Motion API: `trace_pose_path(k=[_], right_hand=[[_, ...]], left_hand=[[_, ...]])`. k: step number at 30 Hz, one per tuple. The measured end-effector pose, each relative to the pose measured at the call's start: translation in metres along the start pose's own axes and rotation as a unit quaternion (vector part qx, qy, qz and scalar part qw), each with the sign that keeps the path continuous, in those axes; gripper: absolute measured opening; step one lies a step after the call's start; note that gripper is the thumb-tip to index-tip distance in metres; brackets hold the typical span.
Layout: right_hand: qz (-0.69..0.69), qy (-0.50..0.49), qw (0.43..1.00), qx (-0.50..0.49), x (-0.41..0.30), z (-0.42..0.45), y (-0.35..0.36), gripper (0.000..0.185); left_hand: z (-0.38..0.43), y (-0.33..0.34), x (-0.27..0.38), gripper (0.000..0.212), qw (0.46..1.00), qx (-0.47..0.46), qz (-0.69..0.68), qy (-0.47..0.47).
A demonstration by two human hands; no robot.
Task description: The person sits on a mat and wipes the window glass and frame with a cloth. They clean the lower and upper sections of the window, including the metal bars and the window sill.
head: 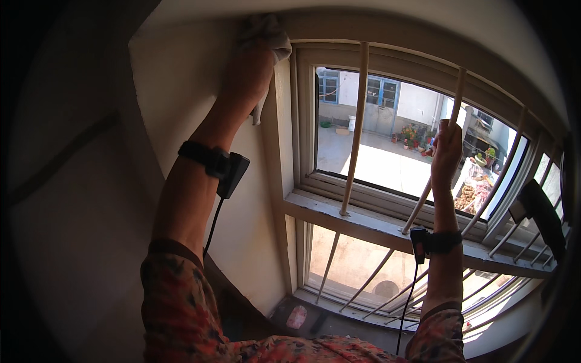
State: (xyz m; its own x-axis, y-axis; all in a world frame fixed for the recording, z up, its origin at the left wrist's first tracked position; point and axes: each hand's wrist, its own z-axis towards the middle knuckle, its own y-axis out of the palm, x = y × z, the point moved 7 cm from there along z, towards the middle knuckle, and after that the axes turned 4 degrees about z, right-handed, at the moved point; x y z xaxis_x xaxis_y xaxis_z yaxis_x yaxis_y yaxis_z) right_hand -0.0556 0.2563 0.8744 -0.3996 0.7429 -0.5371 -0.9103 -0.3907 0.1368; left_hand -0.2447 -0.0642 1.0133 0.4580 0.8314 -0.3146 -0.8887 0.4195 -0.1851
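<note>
My left hand (255,68) is raised to the upper left corner of the window recess and holds a grey cloth (265,34). The cloth is bunched over the fingers against the top of the frame's side post (282,131), and one end hangs below the wrist. The fingertips are hidden by the cloth. My right hand (447,152) is wrapped around a vertical window bar (460,86), at about mid-height of the upper pane. Behind the bars stands the sliding window's frame (305,113).
A crossbar (363,222) splits the barred window into upper and lower parts. On the dark sill (313,324) lies a pink and white object (297,316). Thin black cables (408,304) hang from both wrist straps. A black device (540,218) is at the right edge. Potted plants (411,136) stand outside.
</note>
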Motion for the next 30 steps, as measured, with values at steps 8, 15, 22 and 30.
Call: trace_pose_path(k=[8, 15, 22, 30], right_hand=[[-0.021, -0.030, 0.999, -0.006, -0.010, 0.000, 0.002, 0.027], [-0.002, -0.008, 1.000, -0.011, -0.013, -0.002, 0.002, 0.028], [-0.003, -0.012, 1.000, -0.005, -0.006, -0.001, 0.002, 0.024], [-0.006, -0.069, 0.998, -0.002, -0.015, -0.001, 0.001, 0.025]], left_hand=[[-0.072, 0.027, 0.012, 0.009, 0.996, -0.024, -0.065, -0.056], [-0.204, 0.044, 0.053, 0.031, 0.987, -0.072, -0.117, -0.080], [-0.279, 0.052, 0.075, 0.054, 0.964, -0.221, -0.144, -0.024], [-0.115, 0.001, 0.044, 0.042, 0.993, 0.011, -0.021, 0.114]])
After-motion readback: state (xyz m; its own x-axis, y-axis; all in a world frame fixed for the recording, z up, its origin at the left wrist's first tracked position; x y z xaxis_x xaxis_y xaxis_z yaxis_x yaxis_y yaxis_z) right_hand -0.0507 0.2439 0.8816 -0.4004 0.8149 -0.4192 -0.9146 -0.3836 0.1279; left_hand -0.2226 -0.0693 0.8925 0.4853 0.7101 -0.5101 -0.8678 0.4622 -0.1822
